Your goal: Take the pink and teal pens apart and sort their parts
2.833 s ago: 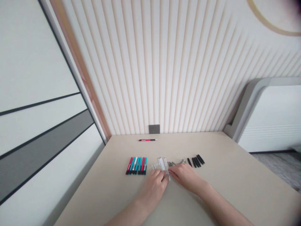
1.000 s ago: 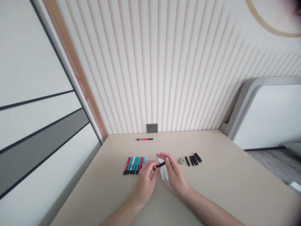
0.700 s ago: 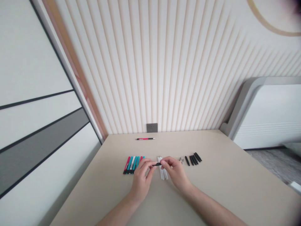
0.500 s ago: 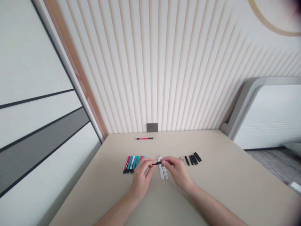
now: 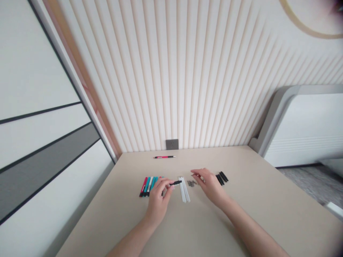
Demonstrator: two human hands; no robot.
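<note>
My left hand (image 5: 158, 198) is closed on a short black pen part (image 5: 175, 183), held level just above the table and pointing right. My right hand (image 5: 210, 183) hovers over a small heap of grey metal bits (image 5: 191, 183), thumb and forefinger pinched together; what they hold, if anything, is too small to see. Between the hands lies a bundle of thin white tubes (image 5: 184, 189). To the left of my left hand lies a row of red and teal pen barrels (image 5: 148, 186). Several black pen parts (image 5: 222, 177) lie right of my right hand.
A whole red pen (image 5: 164, 157) lies near the back of the beige table (image 5: 257, 200), below a grey wall socket (image 5: 172, 144). A ribbed wall rises behind. A white and grey unit (image 5: 302, 128) stands at the right.
My right hand has let go of the black pen part and moved right to the grey metal bits. My left hand keeps the part and has shifted slightly left.
</note>
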